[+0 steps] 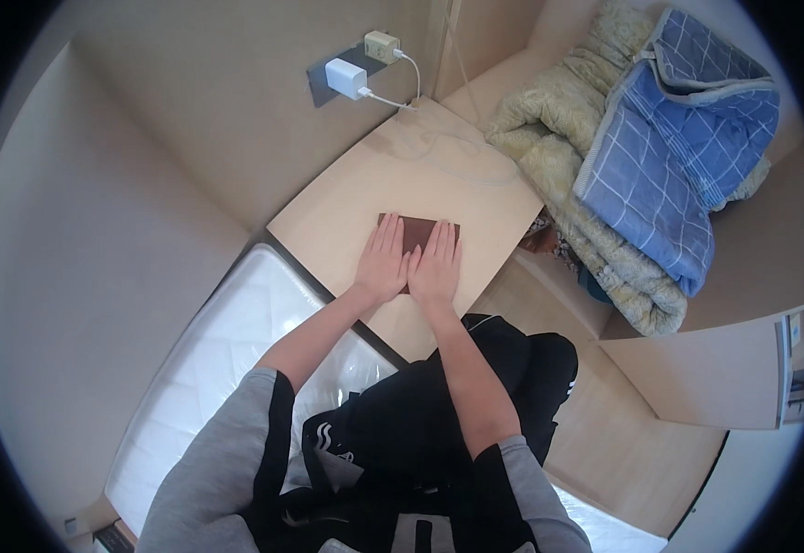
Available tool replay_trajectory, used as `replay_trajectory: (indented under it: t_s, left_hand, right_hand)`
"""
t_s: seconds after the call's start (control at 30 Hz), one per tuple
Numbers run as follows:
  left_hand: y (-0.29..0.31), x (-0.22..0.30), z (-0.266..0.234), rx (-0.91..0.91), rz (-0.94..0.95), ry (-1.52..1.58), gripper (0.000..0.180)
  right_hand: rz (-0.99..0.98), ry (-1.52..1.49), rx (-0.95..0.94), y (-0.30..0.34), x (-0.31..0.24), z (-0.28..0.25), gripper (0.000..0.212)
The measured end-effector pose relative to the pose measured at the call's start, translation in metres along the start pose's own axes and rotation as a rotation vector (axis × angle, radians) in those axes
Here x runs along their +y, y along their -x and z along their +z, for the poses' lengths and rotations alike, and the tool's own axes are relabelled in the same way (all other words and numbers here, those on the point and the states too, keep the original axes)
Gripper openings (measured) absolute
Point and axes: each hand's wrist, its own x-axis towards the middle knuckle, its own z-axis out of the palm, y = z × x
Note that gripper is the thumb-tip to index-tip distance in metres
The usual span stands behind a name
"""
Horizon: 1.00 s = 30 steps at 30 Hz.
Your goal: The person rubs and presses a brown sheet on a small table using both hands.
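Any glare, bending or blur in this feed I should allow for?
Head view: glare on the shiny white quilted mattress; head view: its outer edge bows toward the black rim; head view: bare left hand, bare right hand and flat dark-brown rectangular piece look fairly sharp.

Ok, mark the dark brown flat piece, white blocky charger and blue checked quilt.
Dark brown flat piece [417, 234]: head view, bare upper middle.
White blocky charger [346, 79]: head view, main body.
Blue checked quilt [651, 170]: head view, central surface.
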Motion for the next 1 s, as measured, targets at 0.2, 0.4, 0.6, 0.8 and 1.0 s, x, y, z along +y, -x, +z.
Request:
replay_trajectory:
  t_s: [0.2, 0.4, 0.6, 0.8, 1.0]
  left_hand:
    - [-0.034, -0.004, 0.003, -0.032, -0.035, -0.024, 0.064]
    - [-0.037, 0.0, 0.009, 0.005, -0.08, -0.027, 0.062]
    - [-0.015, 0.01, 0.003, -0.004, -0.101, -0.031, 0.061]
    - [0.026, 0.016, 0.0, 0.021, -0.08, 0.017, 0.061]
    - [0.046, 0.025, -0.005, 0.005, -0.064, 0.018, 0.062]
  right_hand:
    - [0.02, 0.051, -0.081, -0.034, 0.007, 0.008, 0.063]
    - [0.047, 0.04, -0.114, -0.039, 0.008, 0.007, 0.063]
    - [0.019, 0.007, -0.052, -0.018, 0.007, 0.002, 0.061]
    - [-0.043, -0.029, 0.019, 0.022, 0.001, -0.007, 0.061]
    - [-0.04, -0.004, 0.002, 0.043, 0.0, -0.011, 0.062]
